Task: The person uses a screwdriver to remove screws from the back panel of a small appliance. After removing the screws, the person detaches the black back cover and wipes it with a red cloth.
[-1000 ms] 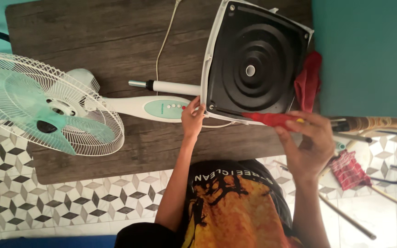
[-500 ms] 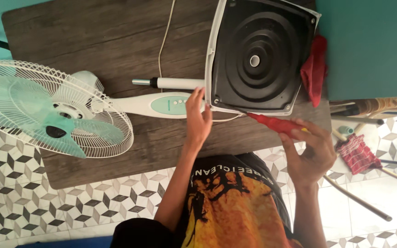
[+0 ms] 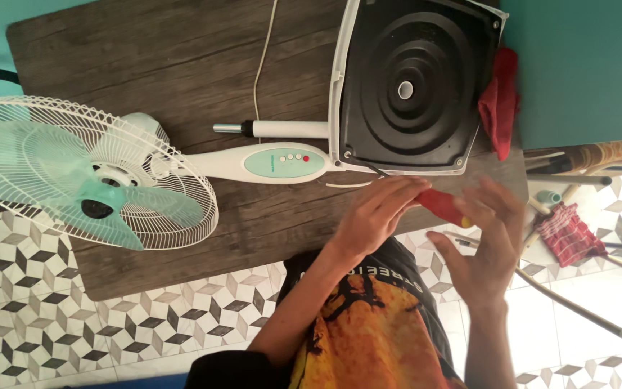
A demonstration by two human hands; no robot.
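A pedestal fan lies on a dark wooden table (image 3: 145, 57): white grille with pale green blades (image 3: 80, 176) at the left, control stalk (image 3: 268, 164) in the middle, square base (image 3: 412, 86) turned underside up at the right. My left hand (image 3: 376, 216) and my right hand (image 3: 485, 241) meet just in front of the base, over the table's near edge. Between them is a red-handled tool (image 3: 442, 204) with a yellow end. My right hand's fingers curl loosely round that end. My left hand's fingers lie along the other end; its grip is hidden.
A white pole section (image 3: 275, 129) and a thin cord (image 3: 264, 54) lie on the table beside the base. A red cloth (image 3: 499, 104) hangs at the base's right edge. On the patterned tile floor to the right lie a checked red rag (image 3: 569, 232) and long sticks (image 3: 577, 306).
My left hand left the fan's stalk near the base and moved right to the red-handled tool. My right hand came up slightly with the tool. The view shifted closer to the table.
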